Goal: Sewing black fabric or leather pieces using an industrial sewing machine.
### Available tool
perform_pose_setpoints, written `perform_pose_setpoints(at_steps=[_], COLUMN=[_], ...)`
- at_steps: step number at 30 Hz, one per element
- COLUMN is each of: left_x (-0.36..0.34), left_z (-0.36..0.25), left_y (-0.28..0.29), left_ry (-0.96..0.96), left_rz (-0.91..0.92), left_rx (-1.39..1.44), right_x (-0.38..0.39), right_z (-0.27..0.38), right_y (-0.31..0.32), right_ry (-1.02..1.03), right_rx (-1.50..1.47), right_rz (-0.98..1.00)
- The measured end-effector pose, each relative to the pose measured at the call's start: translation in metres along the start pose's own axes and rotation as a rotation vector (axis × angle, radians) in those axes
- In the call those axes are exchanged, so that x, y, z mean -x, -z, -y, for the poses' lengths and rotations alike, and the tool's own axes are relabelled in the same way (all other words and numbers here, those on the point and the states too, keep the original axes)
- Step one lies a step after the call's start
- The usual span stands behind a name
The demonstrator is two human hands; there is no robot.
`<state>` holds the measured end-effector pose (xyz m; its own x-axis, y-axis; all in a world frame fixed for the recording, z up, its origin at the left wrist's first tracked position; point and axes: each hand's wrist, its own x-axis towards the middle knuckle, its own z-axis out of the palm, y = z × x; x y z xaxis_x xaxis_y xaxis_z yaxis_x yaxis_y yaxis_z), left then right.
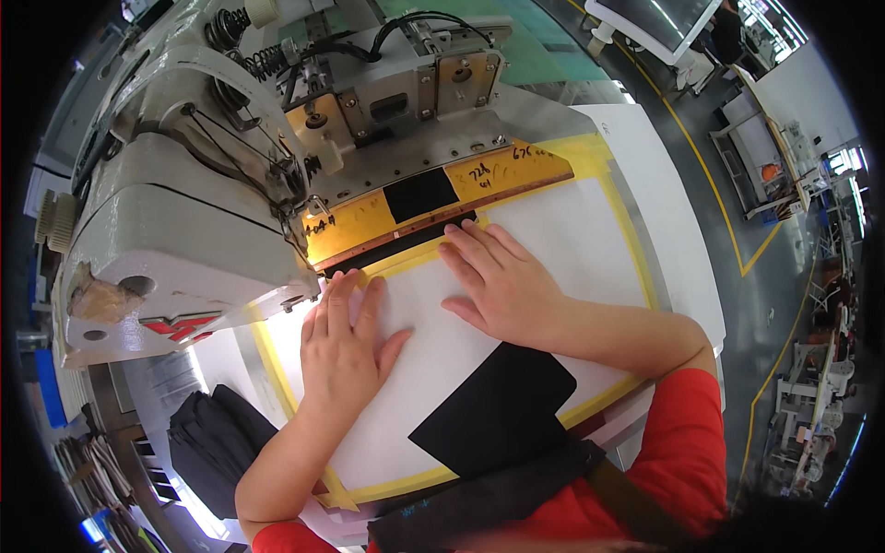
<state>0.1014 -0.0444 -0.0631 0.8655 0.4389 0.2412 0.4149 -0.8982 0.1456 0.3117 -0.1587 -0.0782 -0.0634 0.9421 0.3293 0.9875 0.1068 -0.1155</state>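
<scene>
My left hand (345, 350) lies open on the white board (553, 258) with yellow taped edges, fingertips at a narrow dark fabric strip (400, 249) beside the sewing machine head (166, 249). To its right, my right hand (493, 281) rests open, fingertips at the strip’s right part. The strip runs along the lower edge of a yellow guide plate (500, 182) with handwriting and a small black patch (419, 194). A black fabric piece (498, 415) lies on the board below my right hand. Part of the strip is hidden by my fingers and the plate.
A stack of dark fabric pieces (214, 442) sits left of my left forearm. Metal clamp parts (410, 92) stand behind the plate. At upper right are a monitor (650, 20), a seated person (724, 32) and a workbench (751, 147). More machines (811, 405) line the right side.
</scene>
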Motion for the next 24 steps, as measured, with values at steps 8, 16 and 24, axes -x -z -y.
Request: perform_pose_setpoints(at_steps=[8,16,24], left_x=[-0.012,0.015,0.041], left_z=[0.0,-0.039,-0.055], left_y=[0.008,0.037,0.034], left_ry=[-0.037,-0.216,-0.087], left_rz=[-0.058,0.183,0.294], left_rx=[-0.007,0.388,0.401], right_x=[0.009,0.033,0.027], right_z=[0.003,0.018,0.022], right_y=[0.056,0.061,0.069], right_ry=[0.135,0.149,0.061], right_rx=[-0.375,-0.43,-0.505], right_rz=[0.191,0.448,0.578])
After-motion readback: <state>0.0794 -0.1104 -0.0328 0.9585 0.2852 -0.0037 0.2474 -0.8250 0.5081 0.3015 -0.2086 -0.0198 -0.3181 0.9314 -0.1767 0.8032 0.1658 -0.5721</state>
